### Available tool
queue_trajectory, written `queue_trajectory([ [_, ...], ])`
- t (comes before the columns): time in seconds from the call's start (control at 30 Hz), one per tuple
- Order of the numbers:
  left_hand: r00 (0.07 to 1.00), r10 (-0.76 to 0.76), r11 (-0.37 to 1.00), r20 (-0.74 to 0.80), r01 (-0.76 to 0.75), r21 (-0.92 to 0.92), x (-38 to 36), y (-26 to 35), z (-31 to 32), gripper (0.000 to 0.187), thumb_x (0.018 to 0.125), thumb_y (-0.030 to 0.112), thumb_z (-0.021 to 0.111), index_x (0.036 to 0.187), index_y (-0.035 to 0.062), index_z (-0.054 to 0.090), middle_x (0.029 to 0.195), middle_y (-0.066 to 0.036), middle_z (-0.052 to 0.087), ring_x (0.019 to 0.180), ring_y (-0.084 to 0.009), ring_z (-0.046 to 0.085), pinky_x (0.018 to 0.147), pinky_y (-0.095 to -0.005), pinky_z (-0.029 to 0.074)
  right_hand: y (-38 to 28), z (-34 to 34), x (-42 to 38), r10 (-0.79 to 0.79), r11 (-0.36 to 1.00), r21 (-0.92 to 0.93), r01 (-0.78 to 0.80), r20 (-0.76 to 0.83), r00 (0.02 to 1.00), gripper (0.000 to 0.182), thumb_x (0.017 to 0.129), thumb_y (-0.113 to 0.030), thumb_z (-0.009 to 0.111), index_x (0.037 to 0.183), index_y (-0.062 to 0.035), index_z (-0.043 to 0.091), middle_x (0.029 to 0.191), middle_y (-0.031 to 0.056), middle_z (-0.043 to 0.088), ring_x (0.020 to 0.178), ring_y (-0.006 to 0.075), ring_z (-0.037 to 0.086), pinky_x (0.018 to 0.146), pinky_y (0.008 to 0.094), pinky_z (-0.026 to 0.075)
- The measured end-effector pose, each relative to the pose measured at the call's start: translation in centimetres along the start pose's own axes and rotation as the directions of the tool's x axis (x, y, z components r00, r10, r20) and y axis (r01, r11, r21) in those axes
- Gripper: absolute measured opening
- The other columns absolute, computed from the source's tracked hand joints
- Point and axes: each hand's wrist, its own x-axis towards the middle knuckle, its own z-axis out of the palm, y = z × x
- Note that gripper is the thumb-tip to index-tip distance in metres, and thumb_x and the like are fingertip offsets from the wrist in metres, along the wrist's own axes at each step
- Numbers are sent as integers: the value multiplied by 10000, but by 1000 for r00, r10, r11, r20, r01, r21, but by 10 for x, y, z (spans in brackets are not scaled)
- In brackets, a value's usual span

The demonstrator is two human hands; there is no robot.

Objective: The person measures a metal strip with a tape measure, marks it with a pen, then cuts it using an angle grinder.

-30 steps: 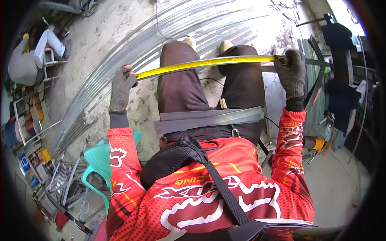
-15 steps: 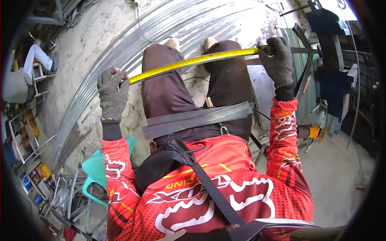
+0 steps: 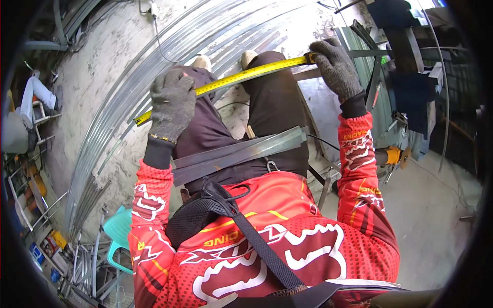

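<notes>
A yellow tape measure [image 3: 251, 73] is stretched out above my knees, slanting up to the right. My left hand [image 3: 173, 105], in a dark grey glove, is closed round the blade, and the blade's end sticks out to the left of it. At the right my gloved right hand [image 3: 336, 69] is closed at the dark case end of the tape. Across my lap lie several flat grey metal strips [image 3: 239, 154], fanned slightly at their ends.
Long metal profiles [image 3: 110, 97] curve over the floor ahead. A teal plastic chair [image 3: 117, 231] stands at the lower left. Another person's leg [image 3: 40, 94] shows at the far left. An angle grinder [image 3: 395, 155] lies at the right.
My left hand has moved rightward along the tape, so the blade's end now shows to its left. My right hand and the tape case have shifted slightly left and up.
</notes>
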Motion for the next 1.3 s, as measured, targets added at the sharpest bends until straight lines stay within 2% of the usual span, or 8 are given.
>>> queue_trajectory([
  [0.4,992,128,977,12,-124,-173,40,31,52,181,821,218,678,984,140,672,1015,-108,651,992,-350,610,892,-486,463,4,-10,26,28,1000,5,-31,303,952,297,928,-282,610,1016,-19,714,939,204,663,945,377,652,844,467,520],
  [0.5,993,98,980,60,-86,-178,46,40,52,158,839,183,679,950,73,656,979,-161,653,963,-396,613,853,-508,485,7,-12,32,47,997,45,-67,361,931,317,915,-302,619,1008,-9,699,933,207,671,917,377,665,825,462,526],
  [0.57,990,115,976,80,-98,-194,50,42,57,157,850,192,679,942,68,650,961,-165,648,958,-393,613,843,-514,486,8,-13,35,59,997,21,-77,448,892,248,934,-206,638,1043,14,677,941,167,677,885,273,658,837,376,524],
  [0.8,988,152,975,29,-145,-171,63,56,71,167,846,211,687,916,69,633,913,-170,638,920,-396,612,829,-520,487,4,-15,40,75,994,30,-102,487,870,223,918,-208,669,978,7,662,920,162,681,863,257,661,807,381,526],
  [1.1,965,20,987,261,22,-159,61,60,60,201,887,236,666,1022,88,646,991,-163,670,988,-374,636,821,-505,504,-3,-14,41,119,992,-10,-128,454,883,243,904,-232,711,930,2,650,846,130,683,791,216,656,750,372,524],
  [1.17,992,59,992,109,-46,-117,49,43,61,271,890,247,668,1116,98,658,1057,-144,661,1029,-348,629,883,-495,491,-3,-17,41,132,989,4,-149,454,881,263,909,-254,721,936,-1,657,822,110,667,773,192,639,741,349,516],
  [1.2,992,70,997,102,-65,-46,39,32,53,352,879,251,679,1202,110,657,1128,-119,637,1094,-326,600,949,-492,459,-7,-17,38,125,987,44,-157,422,898,334,839,-319,717,926,1,678,835,181,669,784,293,653,729,421,505],
  [1.3,985,94,986,-148,-71,151,7,-2,18,320,832,258,696,1131,147,663,1089,-60,609,1076,-288,561,957,-483,431,-16,-18,40,83,982,115,-148,441,894,262,878,-236,698,972,8,685,865,148,648,827,253,630,767,405,494],
])
